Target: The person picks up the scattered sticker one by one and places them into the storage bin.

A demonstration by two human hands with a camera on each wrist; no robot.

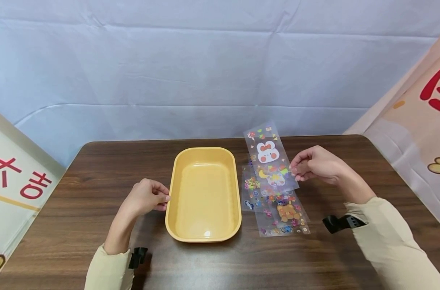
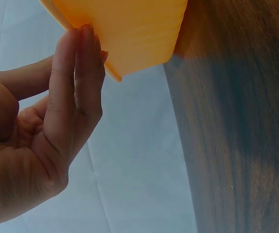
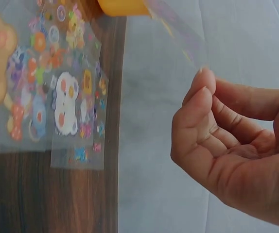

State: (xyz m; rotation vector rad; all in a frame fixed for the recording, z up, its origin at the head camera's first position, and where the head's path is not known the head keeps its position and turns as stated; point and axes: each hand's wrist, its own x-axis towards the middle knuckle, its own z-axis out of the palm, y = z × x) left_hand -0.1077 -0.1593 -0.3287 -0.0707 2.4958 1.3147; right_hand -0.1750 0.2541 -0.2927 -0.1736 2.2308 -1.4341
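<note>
A yellow rectangular tray (image 1: 203,233) with rounded corners stands on the table. At its left rim, my left hand (image 1: 147,197) pinches the edge between thumb and fingers; the left wrist view shows the fingers (image 2: 64,92) against the tray's outer wall (image 2: 139,34). To the right of the tray, my right hand (image 1: 318,165) pinches the right edge of a clear sticker sheet (image 1: 267,153) with a white bunny on it. That sheet is raised over several other transparent sticker sheets (image 1: 287,213), one with a brown bear, which lie overlapping on the table.
The dark wood-grain table (image 1: 107,169) ends at a pale cloth backdrop (image 1: 191,72). Printed panels with red characters flank it, one on the left (image 1: 20,177) and one on the right (image 1: 416,121). Black straps (image 1: 341,222) sit at both wrists.
</note>
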